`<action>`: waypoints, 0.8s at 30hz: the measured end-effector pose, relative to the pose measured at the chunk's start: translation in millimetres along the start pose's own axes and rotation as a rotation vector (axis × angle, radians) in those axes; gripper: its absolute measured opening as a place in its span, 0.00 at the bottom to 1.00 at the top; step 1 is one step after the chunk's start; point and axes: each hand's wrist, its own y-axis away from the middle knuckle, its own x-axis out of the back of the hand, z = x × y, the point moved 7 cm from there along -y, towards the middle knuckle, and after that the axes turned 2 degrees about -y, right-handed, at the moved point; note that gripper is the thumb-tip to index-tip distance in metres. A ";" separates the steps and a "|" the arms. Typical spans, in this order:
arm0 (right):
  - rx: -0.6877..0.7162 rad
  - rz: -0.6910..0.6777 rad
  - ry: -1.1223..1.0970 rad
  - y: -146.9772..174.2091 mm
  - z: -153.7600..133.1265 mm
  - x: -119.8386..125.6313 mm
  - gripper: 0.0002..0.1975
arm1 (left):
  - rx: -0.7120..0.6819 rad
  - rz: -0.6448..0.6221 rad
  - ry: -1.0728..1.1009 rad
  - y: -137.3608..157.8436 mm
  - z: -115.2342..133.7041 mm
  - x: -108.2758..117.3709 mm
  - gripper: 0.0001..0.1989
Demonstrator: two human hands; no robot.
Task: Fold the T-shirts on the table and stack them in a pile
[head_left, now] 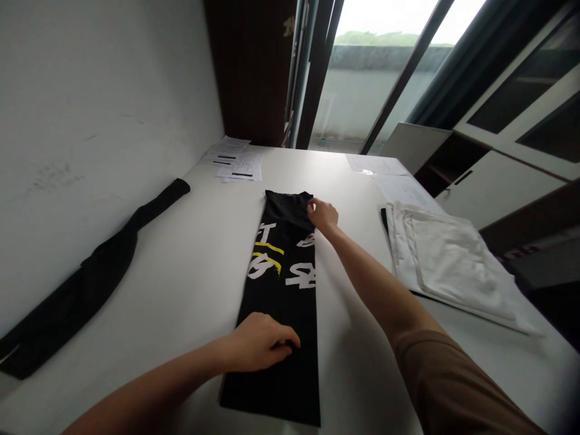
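A black printed shirt, folded into a long narrow strip, lies on the white table in front of me. White and yellow brush-like print shows on its far half. At the shirt's far right corner, my right hand pinches the edge between thumb and fingertips. Over the near half, my left hand is held palm down with fingers loosely bent, thumb and forefinger a little apart and nothing between them. Whether its fingertips touch the cloth I cannot tell.
Along the wall on the left lies another black cloth piece, long and narrow. A stack of folded white cloth with black beneath it rests at the right. Paper sheets lie at the table's far end. Cabinets stand beyond the right edge.
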 end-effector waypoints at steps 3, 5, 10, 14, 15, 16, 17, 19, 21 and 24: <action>0.109 -0.080 -0.048 -27.1 -30.7 -24.1 0.14 | -0.021 0.014 -0.016 1.1 1.9 -3.2 0.14; 0.190 -0.132 -0.099 -42.7 -54.6 -45.8 0.15 | -0.058 0.040 -0.055 2.1 3.6 -9.0 0.14; 0.209 -0.213 -0.187 -79.3 -89.6 -88.8 0.25 | -0.202 0.113 -0.305 2.3 7.7 -31.0 0.11; 0.139 -0.297 -0.215 -103.7 -90.9 -106.8 0.26 | -0.276 0.148 -0.368 0.0 8.2 -36.7 0.08; 0.147 -0.297 -0.222 -107.1 -91.3 -108.2 0.25 | -0.286 0.153 -0.375 -0.6 8.6 -36.6 0.08; 0.161 -0.293 -0.232 -109.0 -92.0 -109.3 0.24 | -0.296 0.158 -0.384 -1.0 9.4 -36.5 0.07; 0.181 -0.289 -0.242 -109.2 -93.1 -110.3 0.23 | -0.307 0.164 -0.395 -1.2 10.5 -36.6 0.07; 0.234 -0.285 -0.245 -105.7 -96.3 -112.8 0.21 | -0.326 0.185 -0.421 -1.0 13.5 -37.3 0.06; 0.270 -0.262 -0.235 -100.9 -98.1 -114.2 0.20 | -0.347 0.219 -0.438 -0.2 16.6 -38.1 0.07; 0.214 -0.167 -0.247 -100.6 -91.2 -110.7 0.22 | -0.361 0.246 -0.440 0.4 18.4 -39.8 0.07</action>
